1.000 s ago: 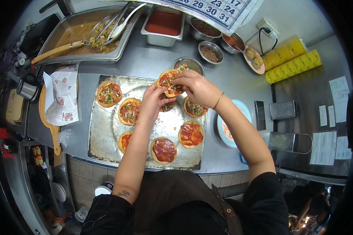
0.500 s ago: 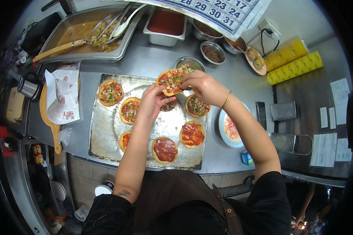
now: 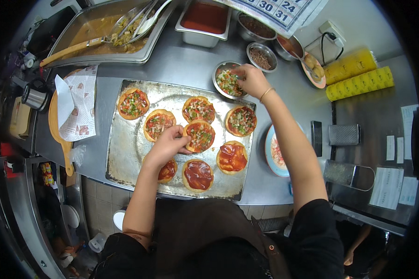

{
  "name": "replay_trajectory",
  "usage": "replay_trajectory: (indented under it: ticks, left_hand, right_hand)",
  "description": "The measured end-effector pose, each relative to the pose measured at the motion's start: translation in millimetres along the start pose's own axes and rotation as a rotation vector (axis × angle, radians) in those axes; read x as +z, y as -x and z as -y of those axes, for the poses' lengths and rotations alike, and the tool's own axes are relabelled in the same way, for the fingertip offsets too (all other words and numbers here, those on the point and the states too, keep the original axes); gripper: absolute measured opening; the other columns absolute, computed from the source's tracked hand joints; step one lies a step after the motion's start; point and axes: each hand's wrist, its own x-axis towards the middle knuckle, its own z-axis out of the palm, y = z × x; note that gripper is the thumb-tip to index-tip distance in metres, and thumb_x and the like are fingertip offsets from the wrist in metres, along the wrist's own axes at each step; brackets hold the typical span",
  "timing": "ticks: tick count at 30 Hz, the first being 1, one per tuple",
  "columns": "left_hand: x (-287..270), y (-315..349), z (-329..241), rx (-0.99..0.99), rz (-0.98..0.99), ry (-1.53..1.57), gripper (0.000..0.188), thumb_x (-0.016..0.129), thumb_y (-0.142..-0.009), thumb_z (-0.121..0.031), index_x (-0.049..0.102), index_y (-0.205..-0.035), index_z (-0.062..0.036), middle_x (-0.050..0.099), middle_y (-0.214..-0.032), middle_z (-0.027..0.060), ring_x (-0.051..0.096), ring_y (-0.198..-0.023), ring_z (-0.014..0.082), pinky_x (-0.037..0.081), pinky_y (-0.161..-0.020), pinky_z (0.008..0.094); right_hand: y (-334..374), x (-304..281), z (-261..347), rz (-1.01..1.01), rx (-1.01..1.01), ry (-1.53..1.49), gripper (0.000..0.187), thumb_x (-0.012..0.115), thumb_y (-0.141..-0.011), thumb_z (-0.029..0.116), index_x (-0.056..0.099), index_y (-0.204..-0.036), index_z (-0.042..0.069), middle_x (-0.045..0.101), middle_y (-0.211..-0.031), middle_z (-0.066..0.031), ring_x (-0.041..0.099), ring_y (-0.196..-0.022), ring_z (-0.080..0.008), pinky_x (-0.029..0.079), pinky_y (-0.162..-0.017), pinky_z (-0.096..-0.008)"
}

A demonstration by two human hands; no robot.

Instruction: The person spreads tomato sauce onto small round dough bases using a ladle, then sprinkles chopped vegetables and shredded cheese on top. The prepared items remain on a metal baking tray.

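Observation:
My left hand (image 3: 170,144) grips the edge of a small topped pizza (image 3: 199,136), held over the metal baking tray (image 3: 125,160). My right hand (image 3: 253,80) reaches into a steel bowl (image 3: 217,89) of chopped vegetables (image 3: 228,83), its fingers pinched together at the vegetables. On the tray, several small pizzas carry vegetables, such as the one at the far left (image 3: 133,103) and the one at the right (image 3: 241,121). Nearer to me are sauce-covered ones, among them a middle one (image 3: 198,175) and a right one (image 3: 232,157). My left forearm partly hides another sauced base (image 3: 168,171).
At the back stand a large pan (image 3: 146,55) of broth with utensils, a steel container (image 3: 205,39) of red sauce and several bowls. A wooden board (image 3: 56,125) with paper lies left. A blue-rimmed plate (image 3: 268,153), graters (image 3: 344,135) and yellow rolls (image 3: 361,83) are right.
My left hand has brought the pizza down and nearer to me. The right hand has left the pizza and moved to the vegetable bowl. The view has shifted slightly.

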Motion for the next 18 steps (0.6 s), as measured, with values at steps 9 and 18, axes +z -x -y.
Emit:
replay_trajectory:
  ticks: [9,18]
  left_hand:
    - [2,-1,17,-0.056,-0.074,-0.363,0.024,0.063,-0.084,-0.019,0.052,-0.086,0.0029,0.058,-0.075,0.0075,0.062,-0.064,0.0138,0.051,-0.052,0.0241]
    - [1,54,-13,0.295,-0.372,-0.586,0.023,0.063,-0.08,-0.016,0.056,-0.089,0.0034,0.06,-0.067,0.0117,0.058,-0.053,0.0181,0.045,-0.052,0.0309]
  right_hand:
    - [-17,36,10,0.087,-0.036,0.115,0.03,0.066,-0.068,0.012,0.065,-0.098,0.012,0.06,-0.105,-0.0148,0.056,-0.101,-0.0308,0.044,-0.089,-0.038]
    - [-19,23,5,-0.139,0.128,-0.054,0.014,0.065,-0.071,0.014,0.068,-0.084,0.011,0.066,-0.086,-0.0128,0.063,-0.083,-0.0281,0.049,-0.076,-0.0347]
